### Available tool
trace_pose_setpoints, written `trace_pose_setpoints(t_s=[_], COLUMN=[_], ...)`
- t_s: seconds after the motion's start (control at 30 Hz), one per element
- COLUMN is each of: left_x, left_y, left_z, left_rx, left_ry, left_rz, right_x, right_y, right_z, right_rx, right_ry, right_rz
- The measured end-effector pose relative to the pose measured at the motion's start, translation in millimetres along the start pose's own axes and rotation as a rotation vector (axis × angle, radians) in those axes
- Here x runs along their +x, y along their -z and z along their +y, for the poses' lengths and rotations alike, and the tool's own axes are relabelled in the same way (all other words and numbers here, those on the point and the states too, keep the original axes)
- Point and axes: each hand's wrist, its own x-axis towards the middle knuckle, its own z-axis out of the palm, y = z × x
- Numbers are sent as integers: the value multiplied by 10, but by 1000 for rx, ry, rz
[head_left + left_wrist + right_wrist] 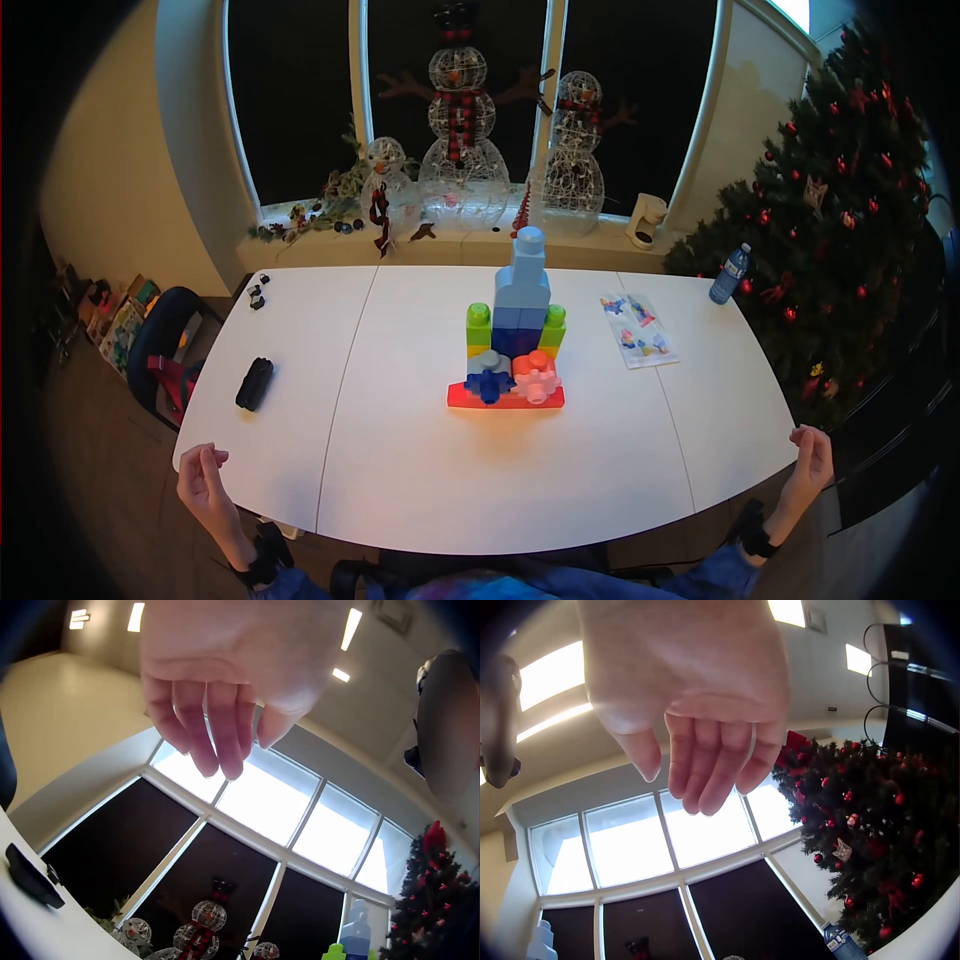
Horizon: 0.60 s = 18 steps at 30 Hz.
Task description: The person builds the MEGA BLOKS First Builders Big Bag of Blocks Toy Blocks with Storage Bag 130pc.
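My left hand [210, 495] is raised at the table's left front corner, palm up, fingers loosely bent and holding nothing; the left wrist view shows the same hand [232, 660]. At the right front corner my right hand [808, 470] is held likewise, and in the right wrist view this hand [697, 690] is empty too. Mid-table, apart from both hands, a block build stands upright on a red base [460, 398]. It has a light blue tower [522, 288], green blocks [479, 322] on both sides, a dark blue gear [489, 386] and a pink gear [537, 386] in front.
On the white table [400, 480] lie a black case [255, 384] and small dark pieces [257, 298] at left. A picture sheet [640, 330] and a water bottle [730, 274] are at right. Beyond stand wire snowmen [464, 180] and a decorated tree [840, 190].
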Motion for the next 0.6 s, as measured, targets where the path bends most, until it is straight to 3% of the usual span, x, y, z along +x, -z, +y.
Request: trace_pose_setpoints(t_s=[0.23,0.33,0.4,0.47,0.5,0.6], left_x=[-4,281,575,836,907,1049], left_y=[-189,-318,-461,-596,-650,-786], left_z=[-39,-188,-348,-729,-1114,-1419], left_rx=[-48,-48,93,431,525,670], left_ry=[12,126,142,51,106,220], left_rz=[41,38,-117,-325,-413,-595], right_x=[-15,-32,-30,-22,-28,-46], right_y=[11,17,1,-19,-40,-126], right_z=[33,27,30,16,7,-45], right_rx=[13,11,11,-14,-22,21], right_ry=[-3,-13,-13,-19,-24,-10], right_rz=[4,12,-4,-33,-44,-81])
